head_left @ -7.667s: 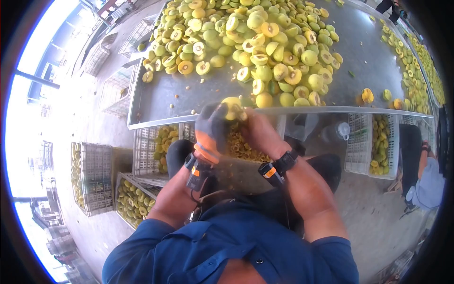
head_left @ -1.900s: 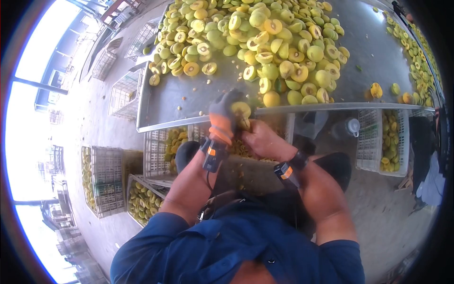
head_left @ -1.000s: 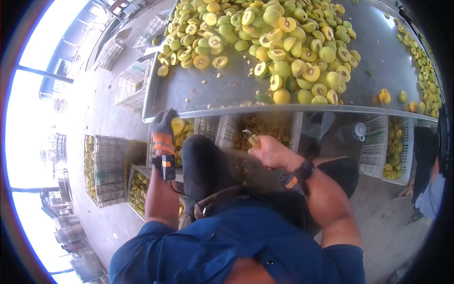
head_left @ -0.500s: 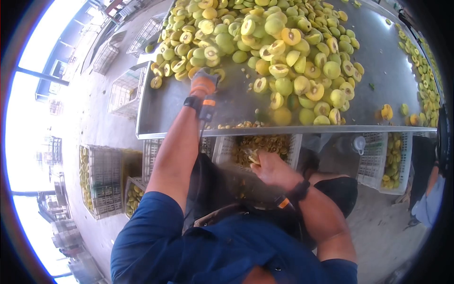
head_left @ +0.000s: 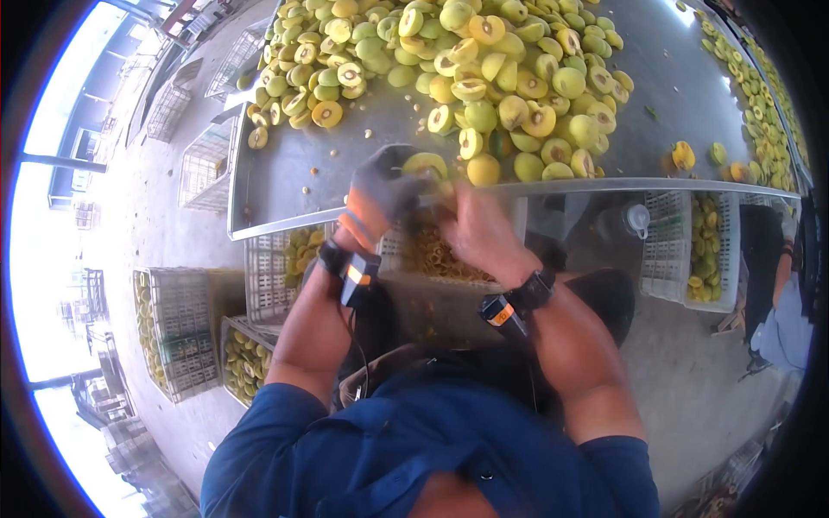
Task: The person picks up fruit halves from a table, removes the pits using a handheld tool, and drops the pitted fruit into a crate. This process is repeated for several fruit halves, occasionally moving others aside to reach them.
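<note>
My left hand (head_left: 384, 194), in a grey and orange glove, is closed around a halved yellow-green stone fruit (head_left: 425, 164) at the near edge of the metal table (head_left: 285, 186). My bare right hand (head_left: 485, 229) meets it from the right, fingers bent and pressed together close to the fruit. What those fingers hold is hidden and blurred. Under both hands, a white crate (head_left: 390, 250) holds brownish-yellow scraps (head_left: 436, 255). Just beyond the hands lies a big pile of halved stone fruit (head_left: 509, 86), many with brown centres.
Small pit pieces dot the tabletop. Crates of fruit stand on the floor at left (head_left: 186, 332) and right (head_left: 667, 246). A clear jug (head_left: 637, 220) is beside the right crate. At far right a person's sleeve (head_left: 781, 332) shows, near another row of fruit (head_left: 760, 129).
My left hand has come back from the pile with a halved fruit. My right hand has risen from over the scrap crate to meet it. The view has shifted slightly.
</note>
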Motion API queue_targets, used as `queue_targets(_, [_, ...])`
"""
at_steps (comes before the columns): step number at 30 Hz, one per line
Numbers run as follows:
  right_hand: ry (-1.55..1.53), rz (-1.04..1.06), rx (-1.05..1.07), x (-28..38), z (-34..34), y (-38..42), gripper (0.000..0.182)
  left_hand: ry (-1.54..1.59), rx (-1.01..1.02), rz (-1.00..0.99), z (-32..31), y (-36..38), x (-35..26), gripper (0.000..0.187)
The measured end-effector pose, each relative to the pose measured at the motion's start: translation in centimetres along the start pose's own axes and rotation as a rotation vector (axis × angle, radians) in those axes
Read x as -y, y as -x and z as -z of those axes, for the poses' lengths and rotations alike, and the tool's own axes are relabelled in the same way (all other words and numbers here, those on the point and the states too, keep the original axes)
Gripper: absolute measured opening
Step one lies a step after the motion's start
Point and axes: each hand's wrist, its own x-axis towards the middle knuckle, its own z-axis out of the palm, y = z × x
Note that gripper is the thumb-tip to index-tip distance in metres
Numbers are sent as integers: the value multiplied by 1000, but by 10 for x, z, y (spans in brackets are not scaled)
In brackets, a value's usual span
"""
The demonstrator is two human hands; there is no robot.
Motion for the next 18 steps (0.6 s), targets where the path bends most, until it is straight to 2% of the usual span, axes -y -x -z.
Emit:
queue_targets(4, [69,-7,12,2,2,11,31,-82,-47,-82,-14,21,-7,35])
queue_targets(6, [-12,-7,71,3,2,16,30,-122,-36,-124,-14,21,5,34])
queue_targets(9, [-20,35,107,6,4,20,36,-307,-74,-293,-16,24,16,34])
queue_targets(10, [-4,54,114,6,5,22,41,-168,-33,-224,-13,24,18,34])
queue_targets(12, [-83,-53,251,7,14,18,37,109,51,-84,-7,24,20,34])
queue_targets(13, [-124,-110,318,7,17,16,35,-130,-24,-322,-7,23,23,34])
queue_targets(15, [-125,95,308,-18,-6,16,31,-609,-187,-790,-11,21,35,34])
queue_targets(16, [-126,200,304,-19,-14,16,30,-478,-263,-649,-21,19,48,33])
queue_targets(18, [-89,105,253,-11,-14,20,27,-294,-383,-508,-32,14,58,28])
